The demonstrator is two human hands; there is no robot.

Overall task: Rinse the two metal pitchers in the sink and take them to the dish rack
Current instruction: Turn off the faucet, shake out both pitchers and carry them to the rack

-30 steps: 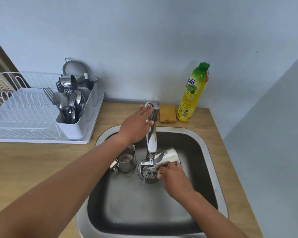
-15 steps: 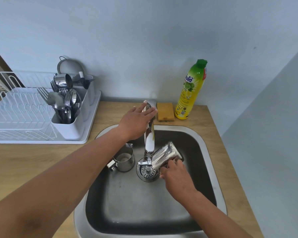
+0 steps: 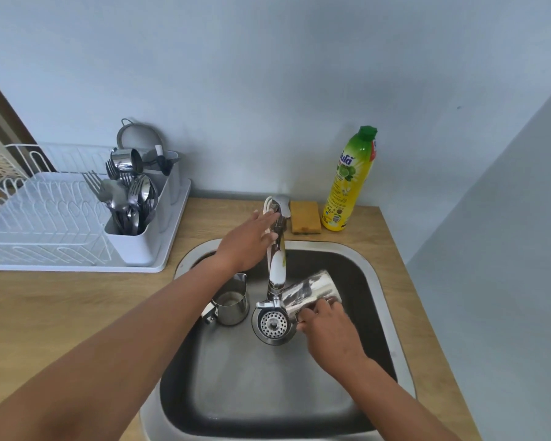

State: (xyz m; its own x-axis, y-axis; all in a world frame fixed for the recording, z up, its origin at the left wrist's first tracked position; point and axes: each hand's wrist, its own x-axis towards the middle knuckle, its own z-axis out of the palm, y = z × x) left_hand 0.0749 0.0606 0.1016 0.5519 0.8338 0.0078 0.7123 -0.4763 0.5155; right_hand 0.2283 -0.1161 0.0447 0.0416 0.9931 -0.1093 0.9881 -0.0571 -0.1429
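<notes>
Head view puts the risk at the chrome swivel tap [image 3: 277, 265]: the tilted shiny steel pitcher [image 3: 312, 289], gripped by the closed right hand [image 3: 326, 323] at its handle side, sits touching the spout tip, so a sudden jet could splash out or knock it loose. The left hand [image 3: 247, 241] reaches forward, fingers loosely spread over the tap lever, holding nothing. A second small steel pitcher [image 3: 231, 300] stands upright in the stainless sink [image 3: 376, 281], well apart from the white dish rack [image 3: 45, 218].
</notes>
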